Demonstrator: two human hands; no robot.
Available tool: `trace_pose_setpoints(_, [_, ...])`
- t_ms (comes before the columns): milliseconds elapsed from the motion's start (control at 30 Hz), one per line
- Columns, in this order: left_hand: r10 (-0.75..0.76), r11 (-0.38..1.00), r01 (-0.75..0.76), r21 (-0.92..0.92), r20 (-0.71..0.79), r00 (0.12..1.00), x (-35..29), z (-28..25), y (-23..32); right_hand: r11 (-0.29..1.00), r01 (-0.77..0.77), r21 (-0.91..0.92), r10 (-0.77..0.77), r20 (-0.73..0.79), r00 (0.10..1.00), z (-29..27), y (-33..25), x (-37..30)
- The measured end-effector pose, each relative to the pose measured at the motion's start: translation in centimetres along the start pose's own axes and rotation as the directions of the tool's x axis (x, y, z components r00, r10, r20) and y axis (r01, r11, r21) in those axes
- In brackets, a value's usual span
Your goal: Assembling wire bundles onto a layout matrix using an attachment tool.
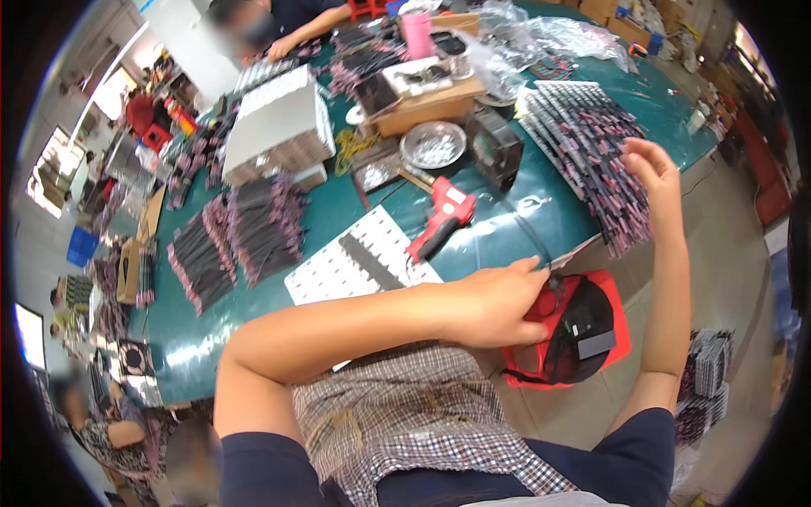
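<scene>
My left arm reaches across my body to the right, and my left hand (498,306) hangs over the near table edge beside a red plastic stool (621,317). Its visible fingers are apart, with a black cable (530,232) close to the fingertips; nothing shows in its grip. Raised at the right, my right hand (657,167) has loosely bent fingers, apart and without a visible object. It is beside a pile of dark strips with pinkish ends (583,160). A white slotted board (372,258) with a dark strip across it lies in front of me, near a red-and-black power screwdriver (443,218).
On the green table (190,359) are bundled dark strips (258,228), stacked pale boards (279,131), a metal bowl (432,145) of small parts and a black box-shaped device (494,145). A black bag-like item (583,329) is on the stool. Another person's hand (283,46) works opposite.
</scene>
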State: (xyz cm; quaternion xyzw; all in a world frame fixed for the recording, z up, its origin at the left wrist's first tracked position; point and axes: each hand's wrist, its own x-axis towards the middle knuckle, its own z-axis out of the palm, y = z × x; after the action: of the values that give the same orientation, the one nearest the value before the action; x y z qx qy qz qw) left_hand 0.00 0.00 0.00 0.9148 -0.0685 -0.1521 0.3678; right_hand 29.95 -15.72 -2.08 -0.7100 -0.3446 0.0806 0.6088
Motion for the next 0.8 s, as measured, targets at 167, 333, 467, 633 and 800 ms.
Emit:
trace_pose_setpoints(167, [-0.072, 0.995, 0.075, 0.068, -0.042, 0.997, -13.7, 2.4, -3.4, 0.836, -0.44, 0.326, 0.241, 0.502, 0.83, 12.9, -2.5, -9.8])
trace_pose_setpoints(333, [-0.334, 0.939, 0.344, -0.009, -0.256, 0.907, -24.3, 6.1, -6.0, 0.542, -0.714, 0.443, 0.386, 0.624, 0.679, 20.8, -0.3, -12.4])
trace_pose_setpoints(467, [-0.395, 0.91, 0.412, -0.057, -0.428, 0.813, -29.2, 9.5, -7.8, 0.383, -0.765, 0.517, 0.517, 0.567, 0.642, 24.6, 1.5, -12.5])
trace_pose_setpoints(633, [-0.455, 0.889, 0.39, -0.239, -0.542, 0.706, -32.0, 11.6, -9.0, 0.395, -0.74, 0.545, 0.549, 0.506, 0.665, 26.4, 2.5, -11.6])
trace_pose_setpoints(800, [-0.364, 0.871, 0.488, -0.061, -0.748, 0.555, -32.6, 11.1, -13.1, 0.361, -0.769, 0.528, 0.592, 0.508, 0.626, 27.1, 2.7, -9.8])
